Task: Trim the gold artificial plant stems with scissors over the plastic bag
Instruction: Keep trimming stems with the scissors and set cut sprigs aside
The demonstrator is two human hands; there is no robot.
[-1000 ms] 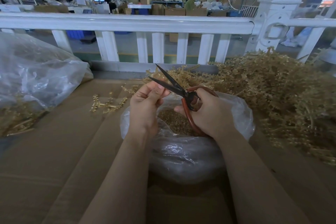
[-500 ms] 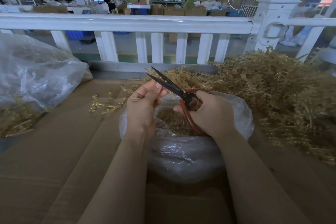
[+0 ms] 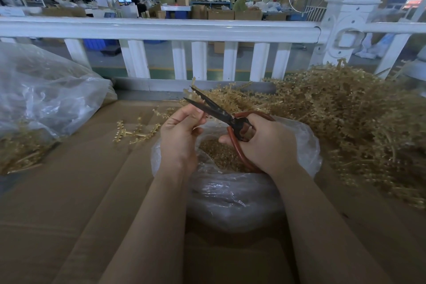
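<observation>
The right hand (image 3: 265, 143) has its fingers curled through the red handle loops of the scissors (image 3: 221, 114), gripping them; the dark blades stand slightly parted and point up and to the left, over the far rim of the bag. The left hand (image 3: 178, 136) sits just beside the blades, its fingers (image 3: 196, 114) curled with the thumb and forefinger tips pressed together right at the lower blade; whether they pinch a stem there is too small to tell. Both hands hover above the open mouth of the bag (image 3: 230, 196), a clear plastic one that sits on the table (image 3: 69, 203) between the forearms and holds a heap of small gold trimmings (image 3: 219, 154). To the right of the bag, touching its side, a big pile of gold stems (image 3: 345, 122) spreads across the table to the frame's edge and reaches behind the scissors. A few loose stems (image 3: 136, 132) lie on the brown cardboard surface left of the bag. Farther left lies a second, larger clear bag (image 3: 46, 94) with more gold stems inside. A white railing (image 3: 161, 30) runs along the table's far edge, with a workshop floor, boxes and seated people beyond it.
</observation>
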